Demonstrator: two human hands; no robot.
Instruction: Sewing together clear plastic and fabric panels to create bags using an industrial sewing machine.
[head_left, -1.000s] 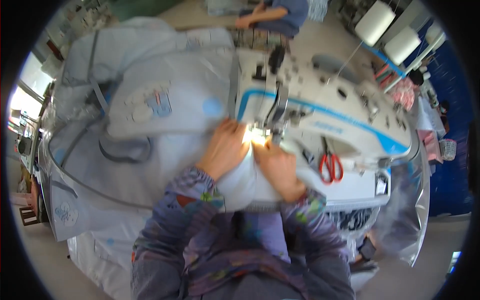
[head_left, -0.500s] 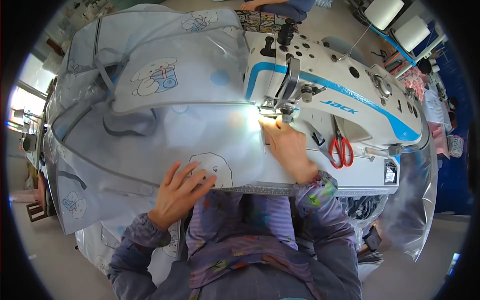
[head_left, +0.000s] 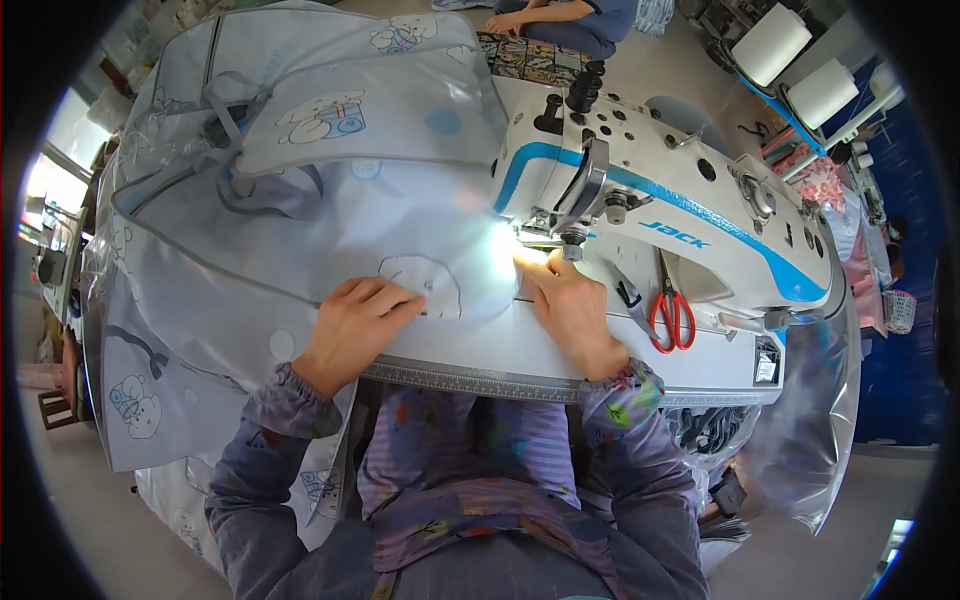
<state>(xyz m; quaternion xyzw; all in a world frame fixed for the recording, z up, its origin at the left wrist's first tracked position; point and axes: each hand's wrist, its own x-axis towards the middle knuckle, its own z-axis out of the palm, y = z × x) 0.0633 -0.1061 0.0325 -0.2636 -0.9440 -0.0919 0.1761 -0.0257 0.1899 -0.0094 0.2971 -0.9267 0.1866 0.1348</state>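
Note:
A large pale blue fabric piece with cartoon prints and grey piping lies spread over the sewing table. My left hand rests flat on it, fingers pointing toward a round printed patch. My right hand presses the fabric flat just below the needle of the white and blue sewing machine, fingertips close to the lit presser foot. Neither hand grips anything.
Red-handled scissors lie on the machine bed to the right of my right hand. Two big white thread cones stand at the back right. Another person sits beyond the table at the top. A grey ruler strip edges the table front.
My left hand slid from beside the needle back and left onto the flat fabric. The fabric has been spread wider, and my head shifted so the machine sits further right.

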